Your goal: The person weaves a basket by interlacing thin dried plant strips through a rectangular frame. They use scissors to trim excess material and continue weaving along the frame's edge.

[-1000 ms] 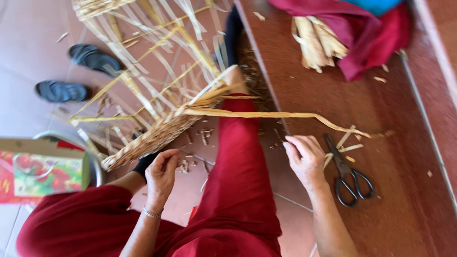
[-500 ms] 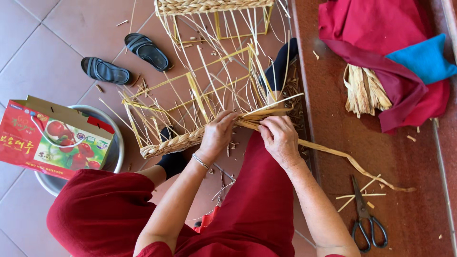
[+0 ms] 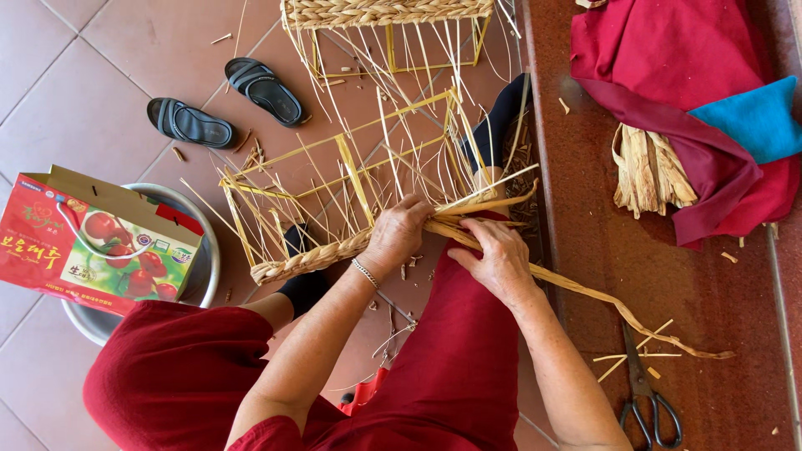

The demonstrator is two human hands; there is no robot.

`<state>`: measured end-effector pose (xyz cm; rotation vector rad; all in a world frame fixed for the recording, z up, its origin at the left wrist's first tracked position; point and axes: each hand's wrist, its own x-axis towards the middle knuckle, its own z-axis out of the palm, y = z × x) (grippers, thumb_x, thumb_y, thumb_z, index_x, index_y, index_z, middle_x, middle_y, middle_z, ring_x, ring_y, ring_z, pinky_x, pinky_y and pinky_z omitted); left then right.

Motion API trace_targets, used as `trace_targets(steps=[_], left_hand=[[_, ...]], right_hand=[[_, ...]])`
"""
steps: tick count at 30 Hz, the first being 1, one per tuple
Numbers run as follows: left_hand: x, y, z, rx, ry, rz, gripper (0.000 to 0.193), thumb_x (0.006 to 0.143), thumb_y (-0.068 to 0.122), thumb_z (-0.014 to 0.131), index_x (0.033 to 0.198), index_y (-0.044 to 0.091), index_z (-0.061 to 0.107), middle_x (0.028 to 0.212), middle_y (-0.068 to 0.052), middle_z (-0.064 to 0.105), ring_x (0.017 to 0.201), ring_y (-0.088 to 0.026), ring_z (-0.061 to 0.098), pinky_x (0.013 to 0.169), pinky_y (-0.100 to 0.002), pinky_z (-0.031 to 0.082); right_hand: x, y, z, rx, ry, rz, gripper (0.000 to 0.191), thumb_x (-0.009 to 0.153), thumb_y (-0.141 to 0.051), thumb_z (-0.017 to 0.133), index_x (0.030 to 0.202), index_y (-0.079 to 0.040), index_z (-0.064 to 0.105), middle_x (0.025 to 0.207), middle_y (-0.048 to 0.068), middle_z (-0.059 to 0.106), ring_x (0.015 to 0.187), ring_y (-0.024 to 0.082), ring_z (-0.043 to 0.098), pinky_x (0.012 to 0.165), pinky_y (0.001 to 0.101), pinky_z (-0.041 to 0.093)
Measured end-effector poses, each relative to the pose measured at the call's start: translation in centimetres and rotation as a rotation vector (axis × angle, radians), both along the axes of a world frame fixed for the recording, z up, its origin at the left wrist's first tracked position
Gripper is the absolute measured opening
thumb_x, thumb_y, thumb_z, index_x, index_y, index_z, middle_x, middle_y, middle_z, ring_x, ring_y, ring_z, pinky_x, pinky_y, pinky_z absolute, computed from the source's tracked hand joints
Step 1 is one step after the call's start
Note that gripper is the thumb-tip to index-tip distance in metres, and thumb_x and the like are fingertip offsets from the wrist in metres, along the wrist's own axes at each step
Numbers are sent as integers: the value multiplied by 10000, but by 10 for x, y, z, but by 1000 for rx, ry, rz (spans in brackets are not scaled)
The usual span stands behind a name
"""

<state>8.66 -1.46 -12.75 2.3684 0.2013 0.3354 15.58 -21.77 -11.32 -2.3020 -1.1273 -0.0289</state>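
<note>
Tiled floor, two sandals [image 3: 224,104], left hand [image 3: 399,234] and right hand [image 3: 497,255] seemingly pinching one straw strand [image 3: 585,292]

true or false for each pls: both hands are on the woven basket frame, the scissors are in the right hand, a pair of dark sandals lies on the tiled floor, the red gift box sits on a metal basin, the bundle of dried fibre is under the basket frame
1. Both the left hand and the right hand grip the basket frame at its woven edge. True.
2. The scissors are in the right hand. False: they lie on the red ledge, untouched.
3. Dark sandals lie on the tiled floor. True.
4. The red gift box sits on a metal basin. True.
5. The dried fibre bundle is under the frame. False: it lies on the ledge, partly under red cloth.
</note>
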Motion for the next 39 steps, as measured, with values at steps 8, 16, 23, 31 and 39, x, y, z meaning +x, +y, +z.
trace_targets(steps=[8, 16, 23, 31, 39], left_hand=[[-8, -1, 10, -29, 133, -32, 282, 937, -12, 582, 1187, 78, 676, 1126, -94, 661, 830, -328, 722, 732, -429, 594], [-3, 0, 23, 131, 193, -140, 427, 753, 85, 728, 1176, 52, 674, 1169, -117, 652, 852, -336, 722, 777, -437, 575], [-1, -17, 15, 167, 266, -100, 259, 948, 147, 681, 1194, 68, 668, 1149, -101, 686, 913, -309, 733, 809, -406, 590], [-8, -2, 22, -74, 1, -46, 282, 913, 128, 663, 1159, -7, 693, 1056, -167, 686, 804, -344, 723, 735, -412, 597], [17, -14, 9, 20, 163, 72, 185, 969, 198, 657, 989, 29, 731, 846, -120, 724, 588, -251, 708, 520, -368, 579]], right_hand=[[21, -27, 19, -127, 212, -64, 297, 877, -268, 830, 1093, -90, 732, 921, 67, 744, 765, 192, 714, 719, 363, 591], [26, -3, 51, -110, -382, -6, 56, 881, -151, 811, 902, -123, 767, 885, 19, 685, 919, 194, 600, 973, 457, 401], [18, 6, 80, -83, -442, 32, 74, 909, -119, 781, 848, -116, 739, 858, 11, 643, 917, 202, 591, 995, 466, 393], [16, -25, 25, -361, 210, 18, 137, 914, -249, 789, 877, -127, 739, 833, -7, 680, 724, 146, 603, 710, 374, 510], [19, 1, -20, 23, -229, -44, 476, 767, -238, 896, 1164, -45, 718, 1128, 117, 641, 1003, 270, 606, 872, 363, 557]])
